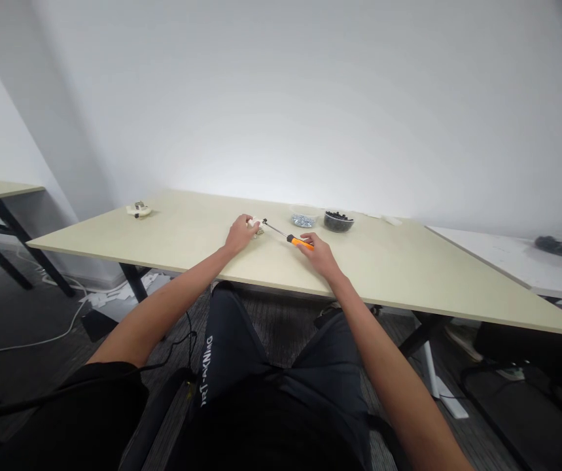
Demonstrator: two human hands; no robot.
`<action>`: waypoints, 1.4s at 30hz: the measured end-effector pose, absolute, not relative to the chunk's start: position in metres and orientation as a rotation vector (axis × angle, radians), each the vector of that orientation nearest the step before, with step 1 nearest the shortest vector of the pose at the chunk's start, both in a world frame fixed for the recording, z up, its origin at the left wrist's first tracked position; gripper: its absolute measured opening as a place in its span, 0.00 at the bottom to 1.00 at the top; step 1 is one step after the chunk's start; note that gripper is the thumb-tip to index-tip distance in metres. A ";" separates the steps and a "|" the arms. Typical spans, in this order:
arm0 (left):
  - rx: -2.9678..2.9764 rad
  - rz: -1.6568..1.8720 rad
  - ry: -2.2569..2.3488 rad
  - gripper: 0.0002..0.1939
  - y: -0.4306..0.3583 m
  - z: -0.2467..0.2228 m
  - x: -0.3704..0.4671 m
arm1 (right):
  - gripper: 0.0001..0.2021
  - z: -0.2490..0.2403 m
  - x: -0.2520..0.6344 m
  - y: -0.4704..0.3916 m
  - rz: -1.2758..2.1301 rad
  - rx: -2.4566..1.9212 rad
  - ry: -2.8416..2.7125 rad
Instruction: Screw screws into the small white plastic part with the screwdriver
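Note:
A small white part [254, 223] is held in my left hand [241, 233], over the middle of the pale table [202, 226]. My right hand [318, 253] grips the orange and black handle of a screwdriver [301, 243]. The metal shaft points left, and its tip meets a small black piece [265, 222] at the white part. Behind my right hand stand a clear tub of silvery screws [303, 220] and a clear round bowl of black pieces [338, 222].
A white part with metal and black bits [139, 210] lies at the table's far left. A thin whitish item [391, 220] is near the wall. On the white table [491, 255] at the right lies a dark bundle [561, 247]. Cables run across the floor.

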State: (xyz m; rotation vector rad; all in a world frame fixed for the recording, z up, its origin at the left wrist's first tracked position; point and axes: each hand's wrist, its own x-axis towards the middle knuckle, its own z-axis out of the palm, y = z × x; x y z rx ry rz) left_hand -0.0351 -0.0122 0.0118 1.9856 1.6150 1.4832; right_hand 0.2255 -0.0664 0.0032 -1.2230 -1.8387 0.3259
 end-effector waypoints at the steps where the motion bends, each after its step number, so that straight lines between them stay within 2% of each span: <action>1: 1.977 1.484 1.607 0.15 -0.014 0.013 -0.035 | 0.17 0.003 0.225 -0.067 0.356 -1.254 -1.826; 4: 1.940 1.467 1.599 0.14 -0.020 0.017 -0.033 | 0.18 0.004 0.225 -0.067 0.431 -1.291 -1.814; 10: 1.912 1.446 1.604 0.13 -0.029 0.024 -0.029 | 0.16 0.003 0.226 -0.066 0.280 -1.166 -1.850; 15: 1.912 1.418 1.633 0.13 -0.031 0.025 -0.029 | 0.19 0.003 0.225 -0.066 0.453 -1.301 -1.813; 20: 1.925 1.398 1.643 0.14 -0.031 0.024 -0.029 | 0.18 0.004 0.225 -0.067 0.314 -1.263 -1.853; 26: 1.981 1.384 1.633 0.16 -0.021 0.017 -0.032 | 0.18 0.006 0.225 -0.069 0.500 -1.357 -1.844; 38: 2.081 1.216 1.524 0.26 -0.006 0.003 -0.033 | 0.13 0.002 0.225 -0.066 0.238 -1.351 -1.966; 42: 2.114 1.439 1.555 0.18 -0.013 0.011 -0.032 | 0.14 0.000 0.225 -0.065 0.244 -1.344 -1.970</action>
